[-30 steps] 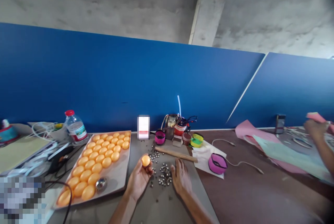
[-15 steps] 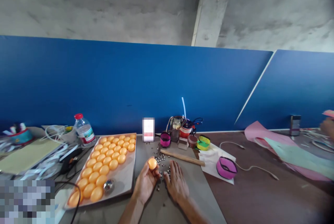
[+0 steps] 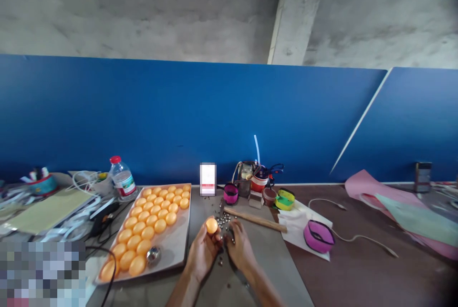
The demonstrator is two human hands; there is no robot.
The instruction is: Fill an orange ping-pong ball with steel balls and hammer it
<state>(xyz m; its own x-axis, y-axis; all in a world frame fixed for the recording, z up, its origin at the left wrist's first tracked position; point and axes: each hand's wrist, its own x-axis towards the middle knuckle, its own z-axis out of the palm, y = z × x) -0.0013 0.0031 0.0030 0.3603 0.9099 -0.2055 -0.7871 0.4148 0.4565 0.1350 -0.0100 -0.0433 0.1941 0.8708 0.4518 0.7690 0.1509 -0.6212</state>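
At lower centre of the frame, the left hand [image 3: 202,253] grips a smooth, pale-highlighted orange ball [image 3: 212,225]; beside it, the right hand [image 3: 241,249] curls at small, shiny, silver metal beads [image 3: 224,220]; whether it pinches any is unclear.

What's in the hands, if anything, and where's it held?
The left hand holds an orange ball around its lower part. Whether the right hand holds anything, I can't tell.
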